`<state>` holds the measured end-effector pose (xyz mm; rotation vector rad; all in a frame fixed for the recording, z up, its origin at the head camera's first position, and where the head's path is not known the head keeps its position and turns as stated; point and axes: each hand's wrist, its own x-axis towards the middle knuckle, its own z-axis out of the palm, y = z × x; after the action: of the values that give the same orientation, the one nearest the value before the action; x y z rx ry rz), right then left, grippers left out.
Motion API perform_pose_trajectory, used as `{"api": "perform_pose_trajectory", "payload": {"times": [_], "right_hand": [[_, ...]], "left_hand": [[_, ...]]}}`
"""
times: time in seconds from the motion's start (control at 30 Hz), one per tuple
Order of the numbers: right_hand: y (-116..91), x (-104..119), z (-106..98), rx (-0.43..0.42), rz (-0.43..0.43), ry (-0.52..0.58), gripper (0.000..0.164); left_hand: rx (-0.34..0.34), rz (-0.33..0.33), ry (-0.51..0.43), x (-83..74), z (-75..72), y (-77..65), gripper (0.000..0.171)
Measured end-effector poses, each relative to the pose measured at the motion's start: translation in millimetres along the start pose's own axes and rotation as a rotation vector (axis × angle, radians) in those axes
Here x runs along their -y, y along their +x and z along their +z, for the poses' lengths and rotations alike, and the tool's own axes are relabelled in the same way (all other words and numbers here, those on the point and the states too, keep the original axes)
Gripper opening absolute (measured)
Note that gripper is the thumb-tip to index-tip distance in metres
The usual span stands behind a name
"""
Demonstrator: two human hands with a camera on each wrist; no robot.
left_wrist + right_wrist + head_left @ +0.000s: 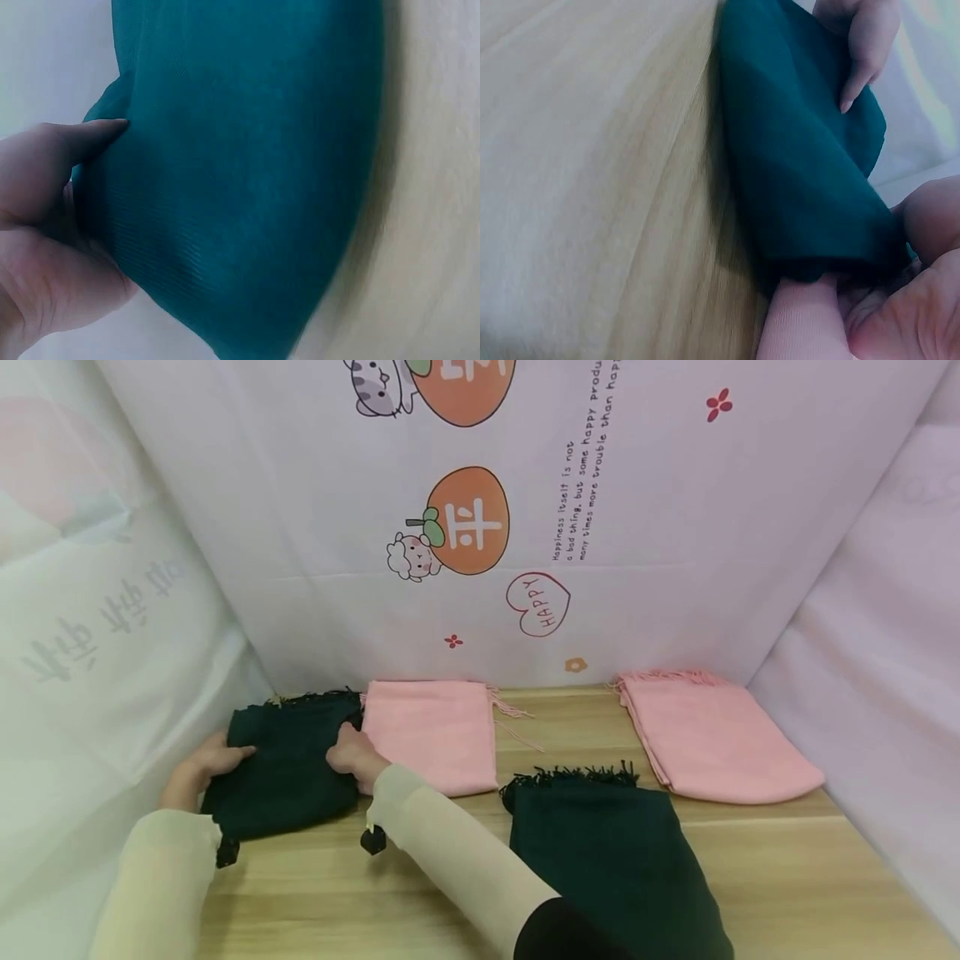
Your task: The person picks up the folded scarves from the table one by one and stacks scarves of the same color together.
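A folded dark green scarf (288, 781) with a fringed far edge lies at the back left of the wooden table. My left hand (212, 760) grips its left side, the thumb on top and the fingers hidden beneath, as the left wrist view shows on the green cloth (240, 165). At the opposite side my right hand (356, 752) holds the scarf's right edge; most of its fingers are out of sight under the fabric (802, 165). Directly right of this scarf, a folded pink scarf (431, 735) lies close against it, its fringe trailing to the right.
Another folded green scarf (600, 852) lies at the front, right of centre, partly behind my right sleeve. A second pink scarf (712, 739) is at the back right. White printed cloth (637, 527) walls off the back and both sides of the wooden table (300, 893).
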<state>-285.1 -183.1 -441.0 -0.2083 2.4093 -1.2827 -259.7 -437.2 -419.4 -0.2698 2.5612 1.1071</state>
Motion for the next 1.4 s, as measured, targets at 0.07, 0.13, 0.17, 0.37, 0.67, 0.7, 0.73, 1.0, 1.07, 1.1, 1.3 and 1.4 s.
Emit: {"api": "perform_pose_trajectory", "payload": {"times": [0.07,0.13,0.17,0.37,0.67,0.7,0.73,1.0,1.07,1.1,1.3,1.4], "right_hand": [[3,-2,-2,0.007,-0.027,-0.024,0.060],[6,-2,-5,0.012,-0.050,-0.072,0.059],[7,-3,-6,0.011,-0.062,-0.087,0.058],[2,1,-16,0.007,-0.128,-0.089,0.056],[0,4,-23,0.009,-0.183,-0.096,0.054],[-1,5,-24,0.009,-0.188,-0.098,0.054],[-1,5,-25,0.009,-0.194,-0.104,0.054],[-10,6,-39,0.025,-0.247,-0.101,0.054],[-12,8,-43,0.030,-0.263,-0.092,0.055],[-12,8,-45,0.030,-0.270,-0.089,0.055],[-13,11,-54,0.022,-0.294,-0.076,0.056],[-15,10,-56,0.021,-0.290,-0.070,0.056]], "left_hand": [[-0.004,0.044,-0.021,1.0,-0.1,-1.6,0.080],[-0.014,0.066,-0.026,0.6,0.1,-3.8,0.079],[-0.019,0.078,-0.025,-0.3,0.1,-5.2,0.078],[-0.052,0.155,-0.011,-9.0,-1.2,-14.7,0.069],[-0.069,0.169,-0.027,-12.6,-5.7,-23.7,0.071],[-0.067,0.169,-0.037,-13.0,-5.6,-25.0,0.072],[-0.068,0.167,-0.043,-13.4,-5.6,-26.2,0.072],[-0.069,0.174,-0.064,-17.8,-8.1,-29.4,0.074],[-0.076,0.177,-0.063,-20.6,-9.3,-31.1,0.074],[-0.079,0.180,-0.063,-22.6,-9.8,-32.3,0.074],[-0.075,0.205,-0.085,-33.4,-11.1,-38.0,0.076],[-0.072,0.221,-0.086,-36.7,-10.2,-39.6,0.075]]}}
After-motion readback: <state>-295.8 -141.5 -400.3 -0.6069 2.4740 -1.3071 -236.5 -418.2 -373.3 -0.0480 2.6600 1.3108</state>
